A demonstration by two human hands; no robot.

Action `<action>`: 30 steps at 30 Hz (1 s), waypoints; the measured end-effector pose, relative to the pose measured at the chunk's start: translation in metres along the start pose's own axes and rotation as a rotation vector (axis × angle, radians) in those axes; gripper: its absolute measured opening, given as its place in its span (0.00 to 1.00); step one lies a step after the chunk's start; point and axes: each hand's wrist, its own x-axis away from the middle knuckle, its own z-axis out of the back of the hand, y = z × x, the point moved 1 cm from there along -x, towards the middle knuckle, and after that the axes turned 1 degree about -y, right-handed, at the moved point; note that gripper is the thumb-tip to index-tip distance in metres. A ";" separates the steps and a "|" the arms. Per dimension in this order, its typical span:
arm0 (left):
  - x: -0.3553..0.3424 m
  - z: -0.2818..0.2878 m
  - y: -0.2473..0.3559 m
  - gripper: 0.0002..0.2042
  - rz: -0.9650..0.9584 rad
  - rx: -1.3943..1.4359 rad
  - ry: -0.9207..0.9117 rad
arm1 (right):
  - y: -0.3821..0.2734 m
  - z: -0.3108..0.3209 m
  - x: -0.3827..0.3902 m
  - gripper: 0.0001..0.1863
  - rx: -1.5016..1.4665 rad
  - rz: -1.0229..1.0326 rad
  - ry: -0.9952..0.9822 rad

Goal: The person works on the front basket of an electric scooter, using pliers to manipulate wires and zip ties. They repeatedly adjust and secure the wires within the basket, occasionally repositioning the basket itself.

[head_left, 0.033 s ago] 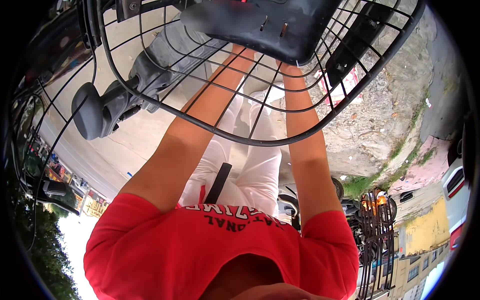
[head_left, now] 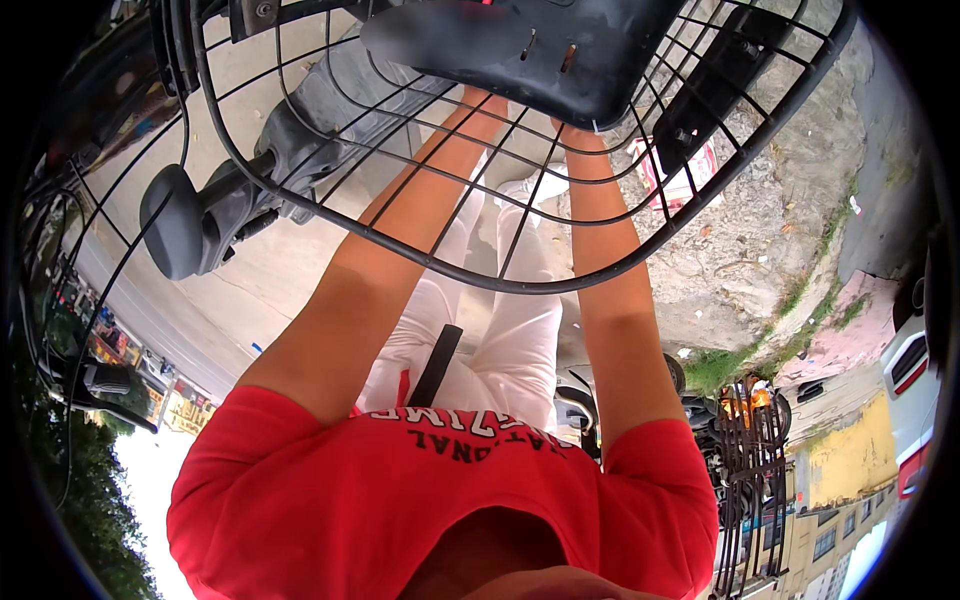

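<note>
A black wire basket (head_left: 520, 292) spans the upper view, with a black plastic piece (head_left: 605, 75) at the top centre. My left hand (head_left: 485, 98) reaches up under that piece, seen through the wires; its fingers are hidden. My right hand (head_left: 572, 130) reaches under the same piece a little to the right, its fingers hidden too. A black bar (head_left: 715, 85) with bolts runs inside the basket's right side. Left of my arms sits a grey plastic vehicle part with a rounded end (head_left: 170, 222).
Black cables (head_left: 70, 280) hang at the far left. On the rough ground lies red-and-white litter (head_left: 680, 165). Weeds (head_left: 715, 370) edge the pavement. Parked bikes with a dark metal rack (head_left: 750, 470), a white vehicle (head_left: 905, 350) and a yellow wall (head_left: 840, 450) show at the lower right.
</note>
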 end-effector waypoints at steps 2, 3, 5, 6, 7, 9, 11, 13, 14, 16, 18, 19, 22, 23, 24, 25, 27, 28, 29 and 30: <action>-0.007 0.003 -0.005 0.05 0.010 -0.001 -0.013 | 0.003 -0.002 -0.002 0.20 0.044 0.005 0.002; -0.008 0.006 -0.007 0.05 0.017 -0.001 -0.015 | 0.004 -0.001 -0.002 0.20 0.062 0.004 0.002; -0.007 0.010 -0.006 0.05 0.027 0.001 -0.024 | -0.004 -0.003 -0.001 0.20 0.096 0.019 -0.004; -0.006 0.012 -0.005 0.06 0.036 -0.002 -0.028 | -0.007 -0.005 0.001 0.20 0.109 0.027 -0.008; -0.001 0.015 -0.006 0.06 0.045 -0.008 -0.034 | -0.013 -0.007 0.002 0.20 0.121 0.036 -0.011; 0.012 0.023 -0.008 0.06 0.077 -0.031 -0.046 | -0.022 -0.011 0.007 0.20 0.145 0.040 -0.026; 0.036 0.032 -0.008 0.07 0.178 -0.079 -0.087 | -0.033 -0.018 0.012 0.17 0.595 0.197 -0.103; 0.070 0.038 0.003 0.08 0.520 -0.176 -0.129 | -0.033 -0.019 0.018 0.15 0.277 -0.003 -0.076; 0.086 0.037 0.009 0.09 0.537 -0.159 -0.104 | -0.038 -0.021 0.018 0.14 0.057 -0.138 -0.109; 0.118 0.054 -0.005 0.14 0.601 -0.187 -0.087 | -0.054 -0.027 0.016 0.12 -0.386 -0.407 -0.183; 0.146 0.065 -0.013 0.15 0.731 -0.074 -0.131 | -0.058 -0.032 0.020 0.11 -0.411 -0.394 -0.120; 0.159 0.062 -0.007 0.15 0.760 -0.100 -0.101 | -0.056 -0.034 0.020 0.11 -0.423 -0.387 -0.086; 0.183 0.069 -0.023 0.15 0.838 -0.157 -0.134 | -0.007 -0.025 0.015 0.11 0.207 -0.078 0.020; 0.188 0.072 -0.026 0.15 0.865 -0.157 -0.129 | 0.000 -0.025 0.010 0.10 0.082 -0.119 0.053; 0.192 0.077 -0.030 0.14 0.892 -0.158 -0.125 | 0.008 -0.024 0.003 0.09 -0.055 -0.164 0.085; 0.195 0.078 -0.029 0.14 0.914 -0.155 -0.120 | 0.011 -0.022 -0.006 0.09 -0.120 -0.192 0.096; 0.198 0.079 -0.025 0.14 0.880 -0.115 -0.119 | 0.015 -0.018 -0.018 0.07 -0.204 -0.234 0.110; 0.201 0.079 -0.020 0.14 0.862 -0.093 -0.113 | 0.013 -0.018 -0.017 0.07 -0.214 -0.240 0.095; 0.203 0.082 -0.020 0.14 0.842 -0.118 -0.096 | 0.009 -0.017 -0.010 0.06 -0.212 -0.245 0.073; 0.204 0.085 -0.015 0.15 0.863 -0.117 -0.102 | 0.004 -0.016 0.001 0.06 -0.205 -0.248 0.049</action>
